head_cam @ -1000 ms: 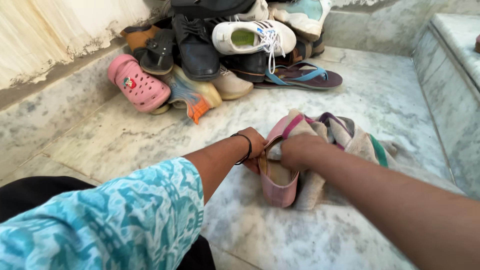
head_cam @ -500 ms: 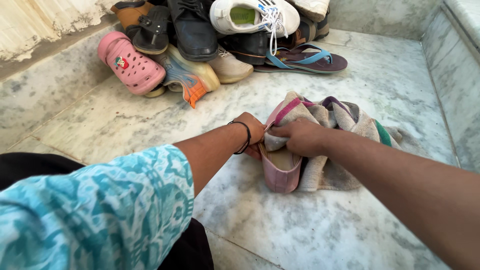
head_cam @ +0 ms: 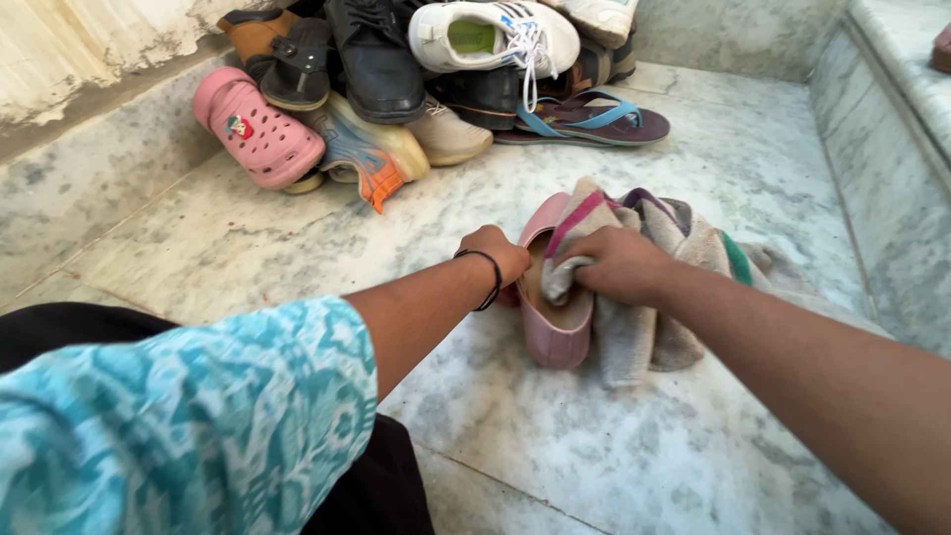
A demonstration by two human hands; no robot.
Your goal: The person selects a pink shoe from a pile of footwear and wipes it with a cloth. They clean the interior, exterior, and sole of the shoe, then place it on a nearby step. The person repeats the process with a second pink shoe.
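A pink flat shoe (head_cam: 555, 332) lies on the marble floor in the middle of the view. My left hand (head_cam: 493, 253), a black band on its wrist, grips the shoe's left edge. My right hand (head_cam: 619, 266) presses a bunched part of a striped grey cloth (head_cam: 654, 327) into the inside of the shoe. The remainder of the cloth lies spread on the floor under and to the right of the shoe.
A heap of footwear sits at the back against the wall: a pink clog (head_cam: 256, 129), a black shoe (head_cam: 374, 61), a white sneaker (head_cam: 495, 38), a blue-strapped flip-flop (head_cam: 584, 121). A raised marble step (head_cam: 892, 129) runs along the right.
My right hand has slid with the cloth further into the shoe's opening. The left hand stays on the shoe's edge. The view has tilted down slightly.
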